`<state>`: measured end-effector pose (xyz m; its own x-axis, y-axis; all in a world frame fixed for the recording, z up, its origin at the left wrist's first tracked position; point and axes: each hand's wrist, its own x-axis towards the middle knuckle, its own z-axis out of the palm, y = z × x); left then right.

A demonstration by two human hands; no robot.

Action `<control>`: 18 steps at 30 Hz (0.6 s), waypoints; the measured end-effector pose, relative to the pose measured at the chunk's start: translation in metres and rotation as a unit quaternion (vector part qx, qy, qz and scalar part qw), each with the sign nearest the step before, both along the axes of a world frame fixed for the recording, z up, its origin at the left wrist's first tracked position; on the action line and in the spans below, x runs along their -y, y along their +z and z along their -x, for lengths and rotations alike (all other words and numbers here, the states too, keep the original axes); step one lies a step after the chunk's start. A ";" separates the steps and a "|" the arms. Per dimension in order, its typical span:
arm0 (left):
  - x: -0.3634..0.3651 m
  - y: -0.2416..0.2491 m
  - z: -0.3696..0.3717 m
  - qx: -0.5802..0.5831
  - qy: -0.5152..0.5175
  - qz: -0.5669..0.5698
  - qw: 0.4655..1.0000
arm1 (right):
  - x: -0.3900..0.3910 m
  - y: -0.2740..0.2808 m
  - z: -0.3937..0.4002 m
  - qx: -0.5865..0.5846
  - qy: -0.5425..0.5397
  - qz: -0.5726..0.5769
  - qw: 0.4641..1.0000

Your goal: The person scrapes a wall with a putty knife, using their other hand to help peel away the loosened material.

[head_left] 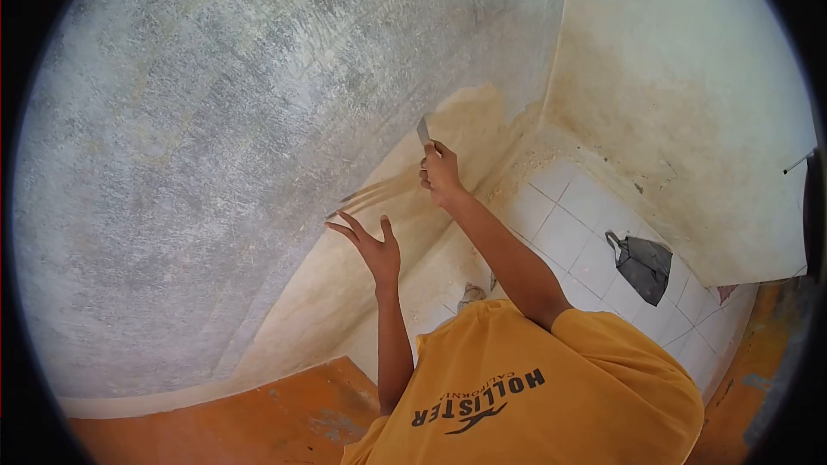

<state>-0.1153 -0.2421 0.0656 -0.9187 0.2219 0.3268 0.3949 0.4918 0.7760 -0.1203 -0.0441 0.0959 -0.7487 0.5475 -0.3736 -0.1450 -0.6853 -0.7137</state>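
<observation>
Putty knife, one, apparently flat-bladed: in the right grip, fingers closed round the handle, blade pointing up and away from the person. Located against the main wall, at the upper border of the smooth cream patch; whether the edge touches cannot be told.

Left grip: fingers spread wide, nothing evident held, fingertips at or near the wall by the patch's lower border. A thin dark mark there is too small to identify.

Main wall: rough mottled grey coat above, cream patch below, a few grey streaks crossing their border.

Adjoining wall: pale, browned toward its foot.

White tiled floor, bearing a dark grey bag with a loop handle, well apart from both hands.

T-shirt, mustard yellow, lettered HOLLISTER CALIFORNIA, worn by the person.

Handling note, by judgement: blade work along the border is best done with the edge laid low and square to the wall, pressure even, strokes short, corners kept from gouging the cream surface, and the left fingers clear of the blade's path.
</observation>
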 end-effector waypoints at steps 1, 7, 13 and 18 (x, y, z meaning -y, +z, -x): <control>-0.001 0.000 0.001 -0.001 -0.003 0.001 1.000 | 0.006 0.009 -0.004 -0.001 0.008 -0.002 1.000; 0.001 -0.004 0.004 -0.001 0.000 -0.003 1.000 | -0.002 0.010 0.001 0.000 -0.012 0.011 1.000; 0.006 0.005 0.010 -0.009 0.021 0.012 1.000 | -0.008 0.002 0.009 0.009 -0.028 0.023 0.999; 0.004 0.006 0.014 -0.016 0.019 0.018 1.000 | -0.002 0.014 0.011 0.044 -0.049 -0.003 0.998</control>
<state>-0.1291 -0.2460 0.0717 -0.9156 0.1998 0.3489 0.4003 0.5346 0.7443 -0.1315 -0.0423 0.1102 -0.6562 0.6186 -0.4322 -0.1481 -0.6671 -0.7301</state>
